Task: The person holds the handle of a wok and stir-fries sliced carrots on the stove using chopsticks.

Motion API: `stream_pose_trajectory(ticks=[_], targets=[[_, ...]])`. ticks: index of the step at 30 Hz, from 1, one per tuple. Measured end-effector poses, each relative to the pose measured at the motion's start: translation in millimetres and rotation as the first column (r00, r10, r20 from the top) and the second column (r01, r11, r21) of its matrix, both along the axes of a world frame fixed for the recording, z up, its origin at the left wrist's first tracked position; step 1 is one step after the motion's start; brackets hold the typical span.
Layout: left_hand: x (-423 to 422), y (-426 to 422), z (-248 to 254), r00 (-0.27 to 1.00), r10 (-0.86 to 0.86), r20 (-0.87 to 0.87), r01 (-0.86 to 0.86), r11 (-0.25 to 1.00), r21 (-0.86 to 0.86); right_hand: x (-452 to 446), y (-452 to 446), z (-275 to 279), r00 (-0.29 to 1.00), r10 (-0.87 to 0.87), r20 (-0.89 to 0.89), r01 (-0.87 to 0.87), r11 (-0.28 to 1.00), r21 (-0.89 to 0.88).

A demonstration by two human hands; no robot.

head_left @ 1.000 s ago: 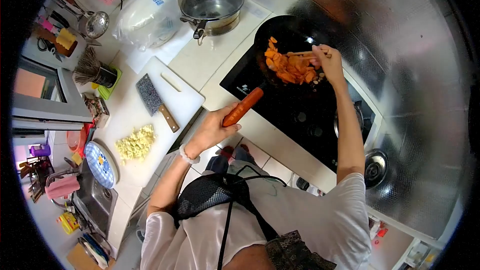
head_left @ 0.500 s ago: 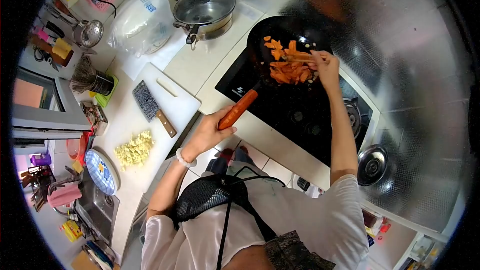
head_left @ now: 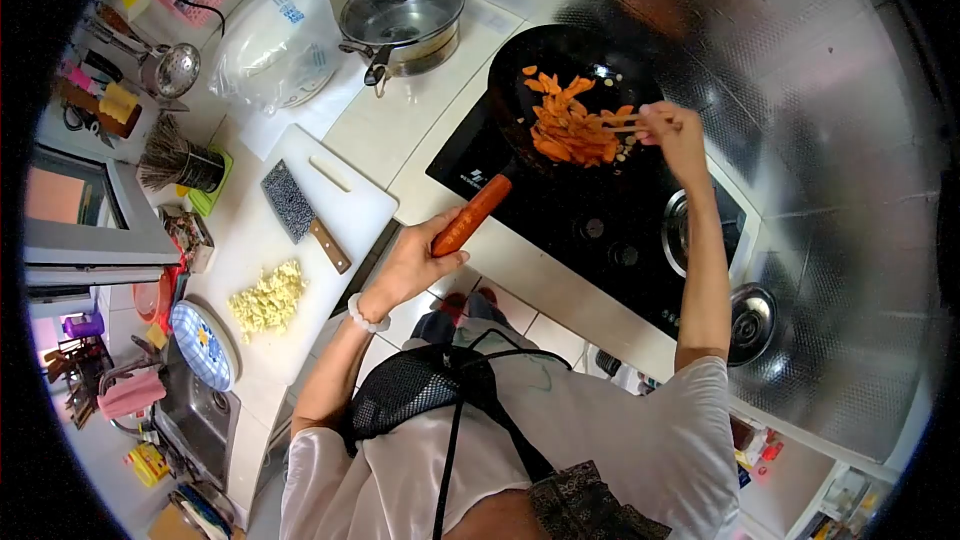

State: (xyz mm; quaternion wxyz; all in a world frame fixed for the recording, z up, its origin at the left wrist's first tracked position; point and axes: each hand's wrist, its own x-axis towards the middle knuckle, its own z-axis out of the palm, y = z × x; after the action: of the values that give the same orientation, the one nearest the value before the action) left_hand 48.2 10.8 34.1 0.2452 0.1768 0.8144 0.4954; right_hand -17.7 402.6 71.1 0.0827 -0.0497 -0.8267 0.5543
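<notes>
My left hand (head_left: 420, 255) is closed round the reddish wooden handle (head_left: 472, 216) of a black wok (head_left: 512, 65) on the stove. Held in my right hand (head_left: 677, 140) is a pair of wooden chopsticks (head_left: 625, 123), their tips among orange carrot slices (head_left: 570, 130) in the wok. Small pale bits, perhaps garlic, lie among and beside the slices. The chopstick tips are partly lost against the food.
Left of the stove, a white cutting board (head_left: 352, 202) bears a cleaver (head_left: 300, 208) and a pale yellow chopped heap (head_left: 268, 300). A lidded pot (head_left: 402, 20) stands behind. A blue-patterned plate (head_left: 203, 345) leans near the sink (head_left: 185, 420). Foil sheeting (head_left: 800, 140) lines the wall beside the stove.
My right hand has moved a little to the right with the chopsticks. The carrot slices have shifted in the wok. My left hand still grips the handle.
</notes>
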Motion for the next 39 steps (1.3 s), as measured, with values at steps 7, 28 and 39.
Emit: stream_pose_trajectory(ticks=[7, 28, 39], targets=[[1, -4, -11, 0.998, -0.011, -0.065, 0.013, 0.999, 0.032, -7, 79, 4, 0.959, -0.256, -0.119, 0.258, 0.966, 0.006], [-1, -4, -8, 1.000, -0.006, 0.014, 0.006, 1.000, 0.006, 37, 5, -44, 0.960, -0.237, 0.153, 0.277, 0.892, -0.357], [1, -5, -9, 0.998, 0.006, -0.062, -0.003, 0.999, 0.041, -29, 1, -45, 0.984, -0.097, -0.147, 0.124, 0.975, 0.185]])
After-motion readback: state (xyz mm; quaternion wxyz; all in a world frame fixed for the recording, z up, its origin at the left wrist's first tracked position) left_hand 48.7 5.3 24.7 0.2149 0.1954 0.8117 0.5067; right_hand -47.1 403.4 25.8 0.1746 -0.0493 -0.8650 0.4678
